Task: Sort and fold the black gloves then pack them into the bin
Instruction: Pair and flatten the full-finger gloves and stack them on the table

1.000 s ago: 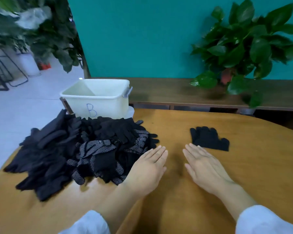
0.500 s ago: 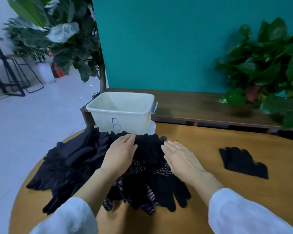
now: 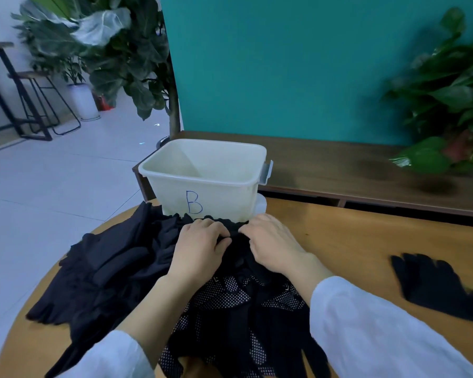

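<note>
Both hands worked at the far edge of the glove pile (image 3: 120, 271), just in front of the white bin (image 3: 205, 178) marked B on the round tabletop (image 3: 352, 241). The left hand (image 3: 200, 248) and right hand (image 3: 275, 242) had their fingers curled into the black fabric, gripping it. A separate flat glove (image 3: 437, 286) lay well right of the bin.

- One head-worn wide-angle view, looking forward and down, close over the round table (image 3: 339, 241)
- It faces the bin (image 3: 202, 170) and the teal wall (image 3: 284, 64) beyond
</note>
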`<state>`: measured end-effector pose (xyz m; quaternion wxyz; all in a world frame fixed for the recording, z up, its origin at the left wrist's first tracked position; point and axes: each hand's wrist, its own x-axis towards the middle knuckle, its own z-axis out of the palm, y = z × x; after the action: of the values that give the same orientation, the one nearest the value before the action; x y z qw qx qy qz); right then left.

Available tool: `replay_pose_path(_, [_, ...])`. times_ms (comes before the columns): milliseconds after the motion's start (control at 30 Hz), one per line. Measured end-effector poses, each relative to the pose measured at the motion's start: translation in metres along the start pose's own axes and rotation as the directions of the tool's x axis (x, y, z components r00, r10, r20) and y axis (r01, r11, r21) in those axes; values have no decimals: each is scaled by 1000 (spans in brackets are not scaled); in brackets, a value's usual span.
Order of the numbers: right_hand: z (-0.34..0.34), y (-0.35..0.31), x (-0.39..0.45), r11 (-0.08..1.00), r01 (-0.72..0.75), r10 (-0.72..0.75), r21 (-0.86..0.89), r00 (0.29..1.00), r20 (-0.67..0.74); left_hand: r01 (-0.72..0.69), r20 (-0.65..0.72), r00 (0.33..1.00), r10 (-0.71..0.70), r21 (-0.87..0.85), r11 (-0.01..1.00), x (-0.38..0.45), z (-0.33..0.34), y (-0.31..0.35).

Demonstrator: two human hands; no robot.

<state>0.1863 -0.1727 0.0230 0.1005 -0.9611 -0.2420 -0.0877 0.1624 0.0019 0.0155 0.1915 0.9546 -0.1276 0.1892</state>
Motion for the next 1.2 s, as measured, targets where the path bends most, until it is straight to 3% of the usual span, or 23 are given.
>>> replay_pose_path(100, [-13, 0, -12, 999, -11, 15, 33, 993, -114, -18, -21, 1000, 17, -49, 999, -4, -9, 3])
replay_pose_path(267, [-22, -5, -61, 994, 113, -108, 0, 949, -296, -27, -47, 999, 23, -94, 995, -28, -29, 12])
replay_pose_path(400, [-15, -15, -101, 983, 181, -179, -15, 954, -240, 111, -68, 990, -125, -180, 977, -42, -36, 22])
replay_pose_path(500, [-8, -20, -115, 979, 203, -204, -23, 959, -199, 146, 36, 989, -142, -153, 977, -47, -32, 34])
replay_pose_path(567, [-7, -19, -117, 985, 174, -169, 6, 963, -207, 142, 81, 988, -135, -91, 986, -50, -27, 41])
replay_pose_path(667, [-16, -21, -109, 992, 25, 8, 123, 966, -259, 119, 11, 993, -119, -66, 991, -52, -21, 42])
replay_pose_path(767, [-22, -23, -91, 972, -113, 149, 206, 975, -168, 108, -20, 994, -109, -53, 993, -52, -19, 39])
replay_pose_path(867, [-19, -26, -73, 957, -178, 200, 229, 977, -78, 94, -63, 993, -98, -62, 994, -55, -15, 37])
replay_pose_path(1000, [-12, -28, -62, 932, -210, 236, 296, 970, -57, 75, -104, 991, -80, -53, 996, -51, -14, 32])
replay_pose_path(1100, [-23, -31, -60, 912, -203, 265, 357, 955, -134, 87, -112, 988, -105, -158, 984, -43, -30, 37])
replay_pose_path(1200, [-53, -34, -57, 867, -157, 303, 472, 920, -250, 133, -110, 975, -192, -400, 907, -28, -60, 53])
